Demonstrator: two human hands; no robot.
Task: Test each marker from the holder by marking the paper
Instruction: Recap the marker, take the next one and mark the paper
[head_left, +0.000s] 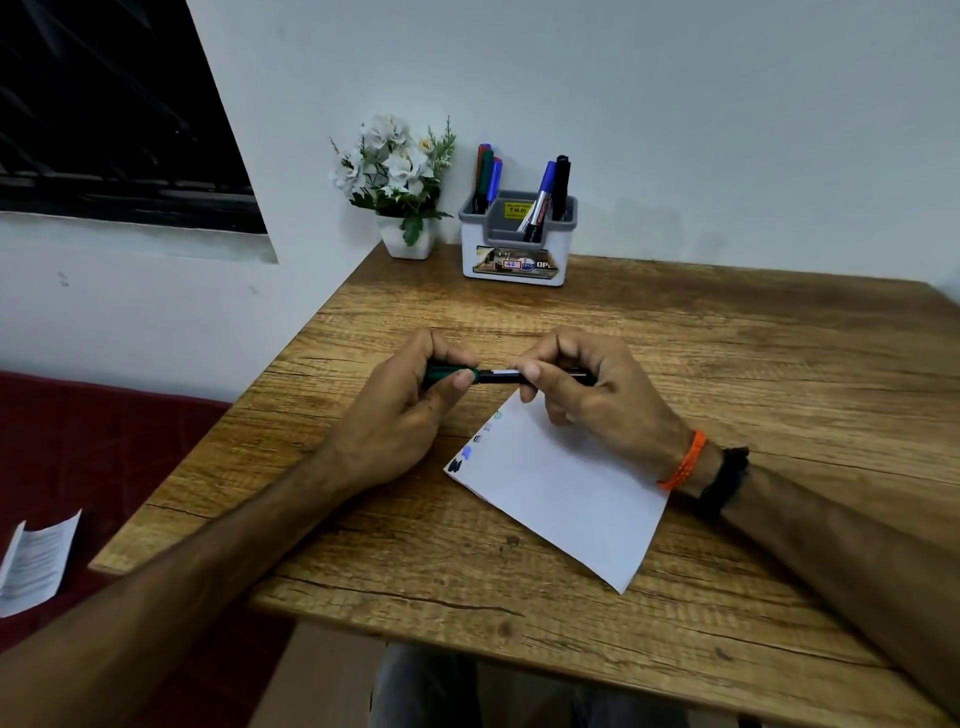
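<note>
Five markers (546, 200) behind, flowerpot (407, 236) beside

Both hands (410, 395) (587, 395) grip green marker (498, 375) above paper (566, 499); cap seemingly on.

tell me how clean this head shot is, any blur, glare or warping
Head view: dim, flat light with no glare; wide-angle warp bows the table edges; the marker between left hand and right hand looks soft, as do holder labels.

Your fingers (558, 358) cover most of the marker (498, 375), so you cannot tell whether its cap is seated. The holder (514, 244) label is too small to read; the bench (779, 364) runs off the right edge.
</note>
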